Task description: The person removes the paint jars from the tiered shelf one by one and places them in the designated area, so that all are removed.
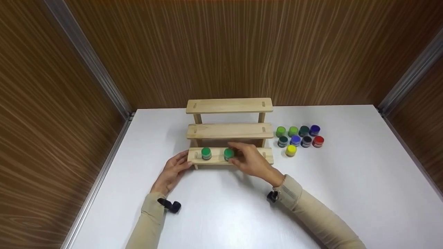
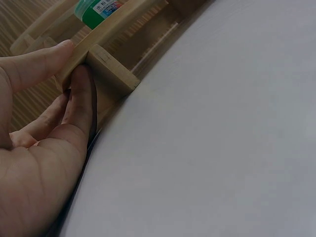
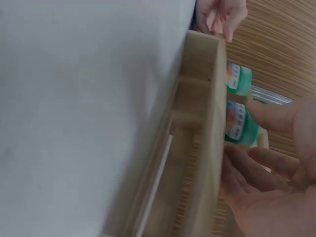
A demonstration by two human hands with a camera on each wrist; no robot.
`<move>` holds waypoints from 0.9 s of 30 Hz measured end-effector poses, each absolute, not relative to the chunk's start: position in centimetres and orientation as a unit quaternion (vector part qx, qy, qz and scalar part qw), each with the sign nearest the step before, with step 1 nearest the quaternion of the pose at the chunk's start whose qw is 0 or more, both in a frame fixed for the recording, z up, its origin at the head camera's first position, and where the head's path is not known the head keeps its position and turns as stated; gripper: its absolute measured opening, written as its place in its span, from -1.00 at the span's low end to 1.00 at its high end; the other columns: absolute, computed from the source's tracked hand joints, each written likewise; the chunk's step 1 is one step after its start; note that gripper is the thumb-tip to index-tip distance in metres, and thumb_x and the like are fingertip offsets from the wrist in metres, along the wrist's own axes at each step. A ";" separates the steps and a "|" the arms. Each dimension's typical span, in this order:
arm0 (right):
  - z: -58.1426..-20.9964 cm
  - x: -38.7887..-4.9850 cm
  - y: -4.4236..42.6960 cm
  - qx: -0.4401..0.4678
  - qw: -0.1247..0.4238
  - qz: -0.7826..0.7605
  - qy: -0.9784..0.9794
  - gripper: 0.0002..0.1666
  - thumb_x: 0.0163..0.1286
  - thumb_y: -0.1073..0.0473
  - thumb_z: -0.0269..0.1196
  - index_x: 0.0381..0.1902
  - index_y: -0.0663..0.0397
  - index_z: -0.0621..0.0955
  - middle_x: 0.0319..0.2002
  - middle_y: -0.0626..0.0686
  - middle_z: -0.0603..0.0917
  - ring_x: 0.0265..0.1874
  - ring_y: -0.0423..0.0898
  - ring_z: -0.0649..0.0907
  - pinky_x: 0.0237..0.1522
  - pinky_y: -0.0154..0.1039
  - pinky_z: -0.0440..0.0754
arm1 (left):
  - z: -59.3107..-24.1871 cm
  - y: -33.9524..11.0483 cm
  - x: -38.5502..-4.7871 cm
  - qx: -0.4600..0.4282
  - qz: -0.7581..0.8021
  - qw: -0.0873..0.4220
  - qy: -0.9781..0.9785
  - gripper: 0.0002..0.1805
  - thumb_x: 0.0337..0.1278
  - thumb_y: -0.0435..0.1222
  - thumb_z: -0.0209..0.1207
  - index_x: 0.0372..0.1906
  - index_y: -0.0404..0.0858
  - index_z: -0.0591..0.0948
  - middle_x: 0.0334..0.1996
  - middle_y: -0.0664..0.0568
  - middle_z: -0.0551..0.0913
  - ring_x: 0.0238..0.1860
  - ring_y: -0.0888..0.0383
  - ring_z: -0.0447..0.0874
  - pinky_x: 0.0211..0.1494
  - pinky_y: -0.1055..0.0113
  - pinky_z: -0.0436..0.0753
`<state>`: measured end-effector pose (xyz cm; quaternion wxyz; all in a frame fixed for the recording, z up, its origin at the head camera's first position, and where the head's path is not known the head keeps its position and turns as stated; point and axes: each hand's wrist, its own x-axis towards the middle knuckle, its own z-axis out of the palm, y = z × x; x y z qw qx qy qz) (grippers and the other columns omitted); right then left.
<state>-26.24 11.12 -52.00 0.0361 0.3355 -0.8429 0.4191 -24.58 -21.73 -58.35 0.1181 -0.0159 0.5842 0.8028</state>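
Note:
A three-tier wooden stand (image 1: 229,131) has two green paint jars on its lowest step. The left jar (image 1: 206,153) stands by itself near that step's left end. My right hand (image 1: 254,160) curls round the other green paint jar (image 1: 228,154), thumb on one side and fingers on the other; in the right wrist view the thumb (image 3: 269,116) lies against this jar (image 3: 239,123). With thumb above and fingers below, my left hand (image 1: 172,172) pinches the left end of the lowest board (image 2: 81,57).
Right of the stand, several paint jars are grouped on the white table (image 1: 346,166), among them a red jar (image 1: 318,141), a purple one (image 1: 314,130) and a yellow one (image 1: 291,150). Wood-grain panels (image 1: 228,52) enclose the table's back and sides.

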 end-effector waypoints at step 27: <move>-51.6 -26.0 10.7 0.331 0.023 0.436 -0.837 -0.54 0.35 0.45 0.44 0.19 0.39 0.67 0.01 0.22 0.76 -0.05 0.06 0.80 -0.04 -0.20 0.84 | -58.4 -21.9 -24.6 -0.004 0.801 0.119 0.587 -0.23 0.38 -0.57 0.21 0.62 -0.51 0.20 0.56 -0.45 0.31 0.30 0.11 0.63 0.35 0.38 0.64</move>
